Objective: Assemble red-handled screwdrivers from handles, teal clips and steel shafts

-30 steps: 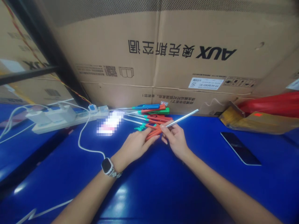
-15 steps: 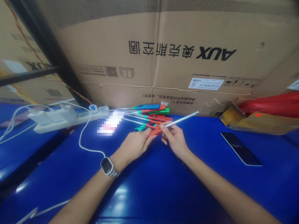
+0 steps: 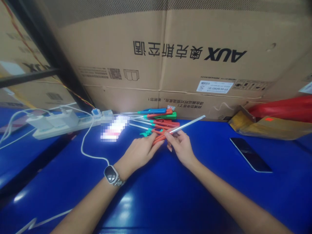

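My left hand [image 3: 140, 151] is closed around the orange handle of a long-neck lighter [image 3: 192, 123]. Its silver metal tube points up and to the right. At the base of that tube my right hand [image 3: 182, 148] pinches with thumb and fingers, partly hiding where tube and handle meet. Just beyond my hands lies a loose pile of similar lighters, among them a blue one [image 3: 152, 111], a green one [image 3: 173, 115] and a red one [image 3: 168, 123]. Their metal tubes point left.
A large cardboard box [image 3: 117, 39] stands behind the blue table [image 3: 195, 201]. To the left are a white power strip [image 3: 46, 131] with plugs and cables, and a lit, blurred screen [image 3: 114, 128]. A dark phone [image 3: 250, 154] and a small open carton [image 3: 273, 128] lie right.
Both hands keep their hold on the lighter, nearly still. My right thumb has shifted very slightly toward the handle.
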Available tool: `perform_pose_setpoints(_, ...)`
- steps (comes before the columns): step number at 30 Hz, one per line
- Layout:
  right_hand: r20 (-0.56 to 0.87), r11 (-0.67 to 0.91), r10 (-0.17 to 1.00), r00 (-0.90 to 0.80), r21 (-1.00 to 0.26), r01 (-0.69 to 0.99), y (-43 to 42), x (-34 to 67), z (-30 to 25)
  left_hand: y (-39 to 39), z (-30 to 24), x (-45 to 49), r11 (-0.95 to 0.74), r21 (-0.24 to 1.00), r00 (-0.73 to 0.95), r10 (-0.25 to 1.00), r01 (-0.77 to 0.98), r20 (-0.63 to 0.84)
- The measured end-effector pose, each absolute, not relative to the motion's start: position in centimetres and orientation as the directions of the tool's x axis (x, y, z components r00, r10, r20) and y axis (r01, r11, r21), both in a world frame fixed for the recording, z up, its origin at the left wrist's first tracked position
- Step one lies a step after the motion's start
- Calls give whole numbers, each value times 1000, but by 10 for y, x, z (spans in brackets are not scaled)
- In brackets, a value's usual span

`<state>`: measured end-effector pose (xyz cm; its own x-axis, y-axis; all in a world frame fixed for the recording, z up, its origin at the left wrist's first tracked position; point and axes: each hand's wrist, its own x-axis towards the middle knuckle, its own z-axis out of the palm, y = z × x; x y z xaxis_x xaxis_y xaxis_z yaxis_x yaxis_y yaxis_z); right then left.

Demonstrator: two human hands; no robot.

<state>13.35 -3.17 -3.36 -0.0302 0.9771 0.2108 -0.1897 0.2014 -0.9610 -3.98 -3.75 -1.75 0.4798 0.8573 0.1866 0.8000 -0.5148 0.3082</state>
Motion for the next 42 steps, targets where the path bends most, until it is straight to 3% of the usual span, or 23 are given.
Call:
perform_pose_setpoints(12, 243, 231, 969, -49, -956, -183, -28, 132, -34, -38, -18, -39, -495, 538, 495, 855, 682, 159)
perform_pose_setpoints(23, 231, 230, 973, 19, -952, -203, -29, 128, -33, -38, -17, -37, -495, 486, 481, 861, 721, 163)
perform_pose_setpoints(29, 204, 202, 979, 15, -957, -208, -27, 130, -37, -36, -23, -36, -427, 725, 488, 861, 541, 143)
perform_pose_setpoints(34, 190, 186, 982, 3, -954, -233, -26, 131, -39, -34, -30, -36, -376, 817, 508, 853, 437, 121)
perform_pose_setpoints(42, 207, 193, 977, -49, -959, -209, -25, 132, -37, -33, -29, -38, -405, 802, 483, 859, 440, 169)
